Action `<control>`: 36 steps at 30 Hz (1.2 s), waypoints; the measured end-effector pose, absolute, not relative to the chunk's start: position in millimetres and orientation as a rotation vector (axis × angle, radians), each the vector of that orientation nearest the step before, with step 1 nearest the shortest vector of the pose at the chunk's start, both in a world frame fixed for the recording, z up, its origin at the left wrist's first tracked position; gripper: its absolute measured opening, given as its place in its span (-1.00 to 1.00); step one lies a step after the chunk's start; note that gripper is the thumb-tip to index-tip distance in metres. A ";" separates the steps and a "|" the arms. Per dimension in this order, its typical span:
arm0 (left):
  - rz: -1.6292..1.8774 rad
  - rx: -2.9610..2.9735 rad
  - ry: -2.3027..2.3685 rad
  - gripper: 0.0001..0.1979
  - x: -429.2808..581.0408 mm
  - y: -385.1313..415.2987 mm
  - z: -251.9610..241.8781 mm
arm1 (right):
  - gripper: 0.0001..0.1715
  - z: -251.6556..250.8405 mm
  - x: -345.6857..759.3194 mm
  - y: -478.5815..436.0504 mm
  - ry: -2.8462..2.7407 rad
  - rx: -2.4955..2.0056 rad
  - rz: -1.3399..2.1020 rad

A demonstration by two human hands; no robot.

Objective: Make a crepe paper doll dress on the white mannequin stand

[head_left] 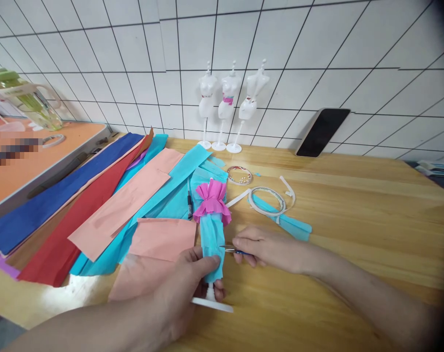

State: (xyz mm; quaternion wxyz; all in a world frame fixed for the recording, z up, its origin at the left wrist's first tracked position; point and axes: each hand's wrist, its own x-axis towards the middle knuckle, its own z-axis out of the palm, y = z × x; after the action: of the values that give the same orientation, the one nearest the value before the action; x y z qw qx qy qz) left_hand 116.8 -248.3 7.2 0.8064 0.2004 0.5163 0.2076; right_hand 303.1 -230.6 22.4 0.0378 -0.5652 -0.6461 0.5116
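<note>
The small mannequin (211, 230) is wrapped in light blue crepe paper, and a pink ruffle (211, 198) sits around its upper part. Under the paper you can see its thin post and its white base (212, 304).

Your left hand (190, 283) is closed around the lower part of the figure, with the thumb pressing on the blue paper and the fingers near the post. Your right hand (265, 247) is pinched around small scissors (231, 250), and their tips touch the right edge of the blue paper.

The mannequin is over the wooden table (353, 220), between your two hands, with its top pointing away from you. It is just beside the coloured paper sheets (126, 205) on the left.
</note>
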 end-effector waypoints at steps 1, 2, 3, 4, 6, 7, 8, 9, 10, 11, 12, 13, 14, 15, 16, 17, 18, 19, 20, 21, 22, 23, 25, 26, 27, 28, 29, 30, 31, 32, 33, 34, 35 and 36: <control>0.443 0.438 1.106 -0.88 116.9 -248.4 6.8 | -0.56 23.6 301.5 -230.4 -1.990 -1.734 1.563; 0.441 0.452 1.104 -0.87 117.0 -248.6 6.0 | -0.57 24.5 300.0 -230.2 -1.996 -1.731 1.556; 0.439 0.467 1.101 -0.87 117.1 -249.0 4.9 | -0.58 24.8 298.6 -230.2 -1.999 -1.723 1.553; 0.439 0.474 1.103 -0.86 117.2 -249.6 3.6 | -0.59 24.6 297.7 -230.3 -1.999 -1.710 1.554; 0.459 0.479 1.119 -0.84 117.8 -251.2 1.7 | -0.59 22.9 297.4 -231.2 -1.990 -1.681 1.555; 0.471 0.487 1.128 -0.82 118.3 -252.2 1.7 | -0.59 21.6 298.3 -232.2 -1.983 -1.664 1.555; 0.479 0.502 1.135 -0.81 119.1 -253.1 2.7 | -0.59 20.4 299.8 -233.6 -1.972 -1.650 1.546; 0.482 0.531 1.137 -0.78 120.1 -253.9 4.9 | -0.59 19.6 301.8 -235.3 -1.957 -1.641 1.529; 0.483 0.572 1.130 -0.76 121.4 -254.4 8.1 | -0.59 19.4 304.3 -237.3 -1.936 -1.638 1.506; 0.482 0.623 1.115 -0.74 123.1 -254.5 12.2 | -0.58 20.1 307.1 -239.5 -1.911 -1.636 1.481; 0.484 0.679 1.092 -0.71 125.1 -254.0 16.7 | -0.57 21.8 310.1 -241.7 -1.890 -1.629 1.458; 0.492 0.742 1.061 -0.70 127.6 -253.0 21.3 | -0.54 24.6 313.3 -243.9 -1.873 -1.617 1.435; 0.505 0.808 1.023 -0.68 130.6 -251.4 25.4 | -0.51 28.5 316.8 -246.0 -1.862 -1.599 1.406; 0.525 0.874 0.981 -0.68 133.9 -249.3 28.9 | -0.50 33.0 320.5 -248.1 -1.852 -1.578 1.370; 0.551 0.936 0.936 -0.68 137.7 -246.9 31.4 | -0.49 38.0 324.6 -250.1 -1.843 -1.560 1.330; 0.581 0.987 0.893 -0.69 141.8 -244.2 33.1 | -0.49 43.1 329.1 -252.2 -1.836 -1.548 1.290; 0.613 1.027 0.854 -0.70 146.0 -241.5 33.8 | -0.50 47.7 333.8 -254.3 -1.830 -1.541 1.251; 0.645 1.057 0.820 -0.71 150.3 -238.8 33.9 | -0.51 51.7 338.7 -256.4 -1.827 -1.535 1.218; 0.671 1.079 0.790 -0.72 154.4 -236.2 33.5 | -0.53 54.7 343.5 -258.6 -1.827 -1.529 1.194; 0.685 1.100 0.767 -0.72 158.3 -233.9 32.8 | -0.56 56.8 348.1 -260.6 -1.827 -1.525 1.176; 0.685 1.117 0.749 -0.72 161.8 -231.9 31.9 | -0.58 57.9 352.2 -262.4 -1.826 -1.523 1.161; 0.677 1.132 0.737 -0.72 164.9 -230.2 30.8 | -0.60 58.3 355.7 -263.9 -1.824 -1.525 1.150; 0.646 1.146 0.719 -0.72 169.9 -227.6 28.1 | -0.60 57.5 360.9 -266.1 -1.825 -1.537 1.138; 0.631 1.145 0.711 -0.72 171.8 -226.6 26.4 | -0.59 56.9 362.6 -266.7 -1.831 -1.543 1.134; 0.623 1.140 0.704 -0.71 173.3 -225.6 24.6 | -0.58 56.2 363.8 -267.0 -1.837 -1.548 1.129; 0.617 1.135 0.695 -0.71 174.3 -224.6 22.6 | -0.58 55.7 364.7 -267.0 -1.844 -1.554 1.123; 0.611 1.133 0.688 -0.70 175.0 -223.6 20.7 | -0.57 55.3 365.3 -266.7 -1.852 -1.562 1.114; 0.606 1.137 0.683 -0.70 175.4 -222.6 18.8 | -0.57 55.0 365.6 -266.2 -1.861 -1.570 1.103; 0.600 1.146 0.682 -0.70 175.4 -221.5 17.2 | -0.58 54.6 365.7 -265.4 -1.874 -1.578 1.095; 0.597 1.157 0.685 -0.70 175.2 -220.4 15.7 | -0.58 54.2 365.6 -264.5 -1.887 -1.586 1.087; 0.591 1.170 0.691 -0.71 174.9 -219.4 14.4 | -0.59 53.6 365.4 -263.5 -1.900 -1.592 1.081; 0.585 1.185 0.697 -0.71 174.6 -218.5 13.2 | -0.59 53.0 365.2 -262.5 -1.911 -1.594 1.077; 0.582 1.199 0.701 -0.71 174.3 -217.7 12.2 | -0.60 52.1 364.9 -261.7 -1.921 -1.591 1.077; 0.581 1.210 0.704 -0.72 174.2 -217.1 11.2 | -0.61 51.1 364.7 -261.0 -1.928 -1.587 1.078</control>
State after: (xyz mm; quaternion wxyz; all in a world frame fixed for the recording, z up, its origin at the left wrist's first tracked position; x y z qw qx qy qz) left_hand 174.2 -217.1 11.2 0.7265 0.5486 0.3191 0.2635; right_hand 364.7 -261.0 51.1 0.2090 -0.5706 -0.6932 0.3876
